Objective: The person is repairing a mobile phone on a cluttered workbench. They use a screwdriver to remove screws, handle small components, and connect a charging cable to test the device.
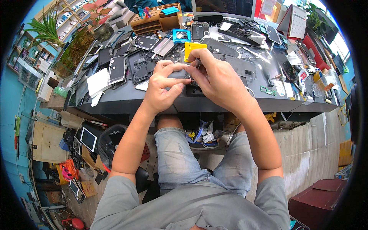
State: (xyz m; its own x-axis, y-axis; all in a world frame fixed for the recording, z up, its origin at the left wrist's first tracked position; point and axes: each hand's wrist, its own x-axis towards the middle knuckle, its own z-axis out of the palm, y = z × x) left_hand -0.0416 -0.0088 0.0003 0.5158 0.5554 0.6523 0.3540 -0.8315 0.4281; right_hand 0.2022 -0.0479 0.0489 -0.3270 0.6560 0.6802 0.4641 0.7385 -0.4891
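Both of my hands meet over the near edge of the grey desk (pixel 134 96). My left hand (pixel 163 84) stretches two fingers toward the right fingertips, with its thumb apart below them. The thumb and forefinger of my right hand (pixel 222 78) are pinched together; what they hold, if anything, is too small and hidden to name. Beneath the fingers lies a dark device part (pixel 194 90), mostly covered by the hands. A yellow flat piece (pixel 191 50) stands just behind the right forefinger. Left of my left hand rests an empty black phone housing (pixel 138 65).
Phone parts and screens (pixel 116 70) crowd the desk. At the back are a wooden organizer (pixel 155 23), a monitor (pixel 224 8) and a desk calendar (pixel 293 22). A screwdriver (pixel 268 78) and a green circuit board (pixel 267 91) lie to the right. A black-lined bin (pixel 109 147) stands below left.
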